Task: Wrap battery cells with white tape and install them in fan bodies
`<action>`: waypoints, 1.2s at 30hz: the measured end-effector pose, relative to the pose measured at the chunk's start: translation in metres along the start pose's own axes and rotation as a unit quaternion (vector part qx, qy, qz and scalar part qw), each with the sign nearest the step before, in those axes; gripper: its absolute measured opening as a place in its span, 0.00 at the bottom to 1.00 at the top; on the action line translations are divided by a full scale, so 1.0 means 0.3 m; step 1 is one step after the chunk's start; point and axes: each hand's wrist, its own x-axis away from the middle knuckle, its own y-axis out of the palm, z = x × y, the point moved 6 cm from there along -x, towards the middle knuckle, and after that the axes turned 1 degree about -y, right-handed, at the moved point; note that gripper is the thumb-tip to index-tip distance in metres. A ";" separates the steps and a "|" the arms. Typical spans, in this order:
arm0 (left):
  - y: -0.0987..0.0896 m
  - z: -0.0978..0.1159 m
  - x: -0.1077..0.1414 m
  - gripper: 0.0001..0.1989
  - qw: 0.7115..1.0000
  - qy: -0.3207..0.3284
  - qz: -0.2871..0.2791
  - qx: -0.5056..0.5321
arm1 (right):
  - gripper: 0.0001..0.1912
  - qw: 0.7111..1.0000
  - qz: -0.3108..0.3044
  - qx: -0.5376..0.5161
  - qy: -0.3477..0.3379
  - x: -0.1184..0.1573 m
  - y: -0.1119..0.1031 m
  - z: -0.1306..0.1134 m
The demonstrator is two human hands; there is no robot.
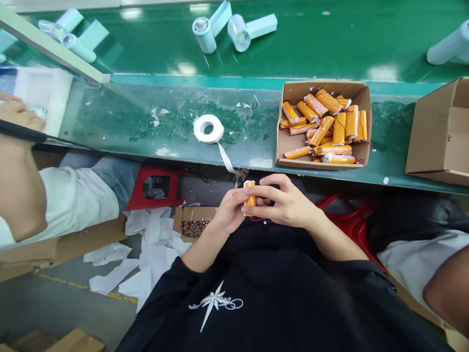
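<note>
Close in front of my chest, both hands hold one orange battery pack (pixel 250 199) upright, with white at its top end and a thin red wire with a small white plug hanging below. My left hand (pixel 230 211) grips its left side. Fingers of my right hand (pixel 284 201) close on it from the right and partly cover it. On the bench edge ahead lies a roll of white tape (pixel 208 129), its loose strip hanging over the edge. A cardboard box (pixel 289 149) to the right holds many similar orange battery packs (pixel 322 131).
Pale blue cylindrical devices with handles (pixel 204 35) lie on the green surface (pixel 330 44) behind. Another cardboard box (pixel 428 137) stands at right. Co-workers sit on both sides; one's hand (pixel 22 115) is at a white tray (pixel 44 93). Paper sheets (pixel 157 249) litter the floor.
</note>
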 end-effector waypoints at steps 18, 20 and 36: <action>0.036 0.327 -0.131 0.23 0.890 0.151 -0.098 -0.418 | 0.23 0.863 0.341 -0.218 0.302 0.170 -0.224 0.230; 0.022 0.480 -0.247 0.19 0.864 0.226 -0.054 -0.447 | 0.21 0.850 0.359 -0.213 0.322 0.198 -0.293 0.274; 0.200 0.921 -1.202 0.23 0.472 0.111 0.061 -0.873 | 0.14 0.896 0.292 0.055 0.329 0.246 -0.546 0.370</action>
